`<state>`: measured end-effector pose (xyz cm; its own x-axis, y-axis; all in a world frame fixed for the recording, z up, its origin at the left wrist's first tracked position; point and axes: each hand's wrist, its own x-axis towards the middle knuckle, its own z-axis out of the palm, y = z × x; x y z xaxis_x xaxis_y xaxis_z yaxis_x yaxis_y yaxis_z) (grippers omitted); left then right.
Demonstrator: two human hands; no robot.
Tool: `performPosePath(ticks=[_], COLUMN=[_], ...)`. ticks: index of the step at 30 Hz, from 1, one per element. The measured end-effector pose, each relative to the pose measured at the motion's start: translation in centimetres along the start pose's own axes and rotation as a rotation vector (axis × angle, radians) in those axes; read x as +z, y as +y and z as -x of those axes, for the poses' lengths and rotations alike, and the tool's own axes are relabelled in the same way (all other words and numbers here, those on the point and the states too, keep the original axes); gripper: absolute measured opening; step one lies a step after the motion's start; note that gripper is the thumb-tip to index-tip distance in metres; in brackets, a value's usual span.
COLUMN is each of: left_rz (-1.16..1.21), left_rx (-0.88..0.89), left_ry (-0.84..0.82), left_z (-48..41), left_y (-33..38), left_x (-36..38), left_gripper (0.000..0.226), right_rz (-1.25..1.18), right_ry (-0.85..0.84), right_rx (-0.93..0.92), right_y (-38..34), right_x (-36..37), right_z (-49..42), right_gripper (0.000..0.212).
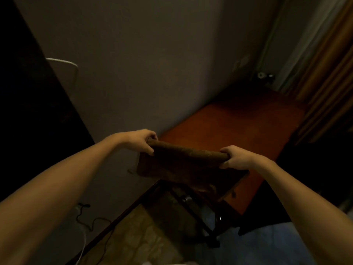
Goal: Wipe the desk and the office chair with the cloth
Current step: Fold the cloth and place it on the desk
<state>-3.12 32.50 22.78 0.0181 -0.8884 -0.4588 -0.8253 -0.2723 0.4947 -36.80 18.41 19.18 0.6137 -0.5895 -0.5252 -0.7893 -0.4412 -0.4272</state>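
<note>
- Left hand (140,140) is pinched shut on one top corner of the cloth (181,161), and the right hand (236,156) is clamped on the other corner, so the brownish cloth hangs stretched between them in mid-air, folded over along its top edge.
- Only one view to go on, the head cam, and it's pretty dim, so take the details with a grain of salt.
- Cloth sits up in front of the near end of the desk (238,127), not touching it as far as I can tell. The reddish-brown desk top runs along the wall (143,64) toward the curtain (328,73), with some small object at the far end, too dark to name.
- Office chair: can't honestly pick it out. There's a dark frame below the cloth, but I can't say what it is.
- Progress guess: looks like the prep stage, cloth being opened or refolded. No wet streaks or wiped patches visible on the desk, so I'd say both the desk and chair wiping are basically still to do.
</note>
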Motion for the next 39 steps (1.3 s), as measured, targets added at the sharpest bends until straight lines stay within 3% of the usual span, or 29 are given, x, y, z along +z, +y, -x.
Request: performPosePath(ticks=[7, 12, 15, 19, 23, 26, 30, 31, 33, 36, 39], left_rz=[0.513, 0.745, 0.795, 0.638, 0.438, 0.326, 0.235, 0.196, 0.037, -0.221, -0.398], left_rx=[0.047, -0.068, -0.116, -0.093, -0.138, -0.144, -0.236, -0.283, -0.263, 0.045, 0.225], left_ry=[0.097, 0.109, 0.085, 0.175, 0.24, 0.271, 0.231, 0.206, 0.2, 0.239, 0.159], left_z=[-4.3, -8.8, -11.6, -17.2, -23.9, -29.4, -37.1, -39.0, -41.1, -42.1, -42.0], left_y=[-2.5, -4.1, -4.9, -7.5, -9.6, -10.0, -11.3, -11.4, -11.5, -10.9, -10.9], left_x=[1.7, 3.7, 4.4, 3.2, 1.3, 0.5, 0.0, 0.0, 1.4, 4.4, 6.3], left_gripper=[0.023, 0.029, 0.021, 0.03, 0.044, 0.041, 0.053, 0.064, 0.081, 0.075, 0.071], right_rz=[-0.066, -0.123, -0.169, -0.314, -0.467, -0.52, -0.669, -0.655, -0.396, -0.145, 0.066], right_ry=[0.13, 0.067, 0.01, -0.017, -0.085, -0.114, 0.075, 0.152, 0.294, 0.416, 0.453], right_rx=[0.243, 0.325, 0.322, 0.268, 0.278, 0.337, 0.49, 0.521, 0.532, 0.419, 0.249], right_y=[2.1, 2.2, 2.2, 2.6, 3.5, 5.2, 8.0, 8.7, 9.4, 9.6, 9.0], right_x=[5.0, 6.9, 7.7, 8.0, 6.4, 4.2, 3.2, 3.2, 3.8, 4.6, 5.4], right_z=[-0.4, -3.9, -7.3, -12.6, -18.6, -22.6, -27.5, -28.7, -30.1, -31.2, -31.4], right_gripper=[0.009, 0.057, 0.046, 0.05, 0.035, 0.034, 0.049, 0.056, 0.064, 0.064, 0.055])
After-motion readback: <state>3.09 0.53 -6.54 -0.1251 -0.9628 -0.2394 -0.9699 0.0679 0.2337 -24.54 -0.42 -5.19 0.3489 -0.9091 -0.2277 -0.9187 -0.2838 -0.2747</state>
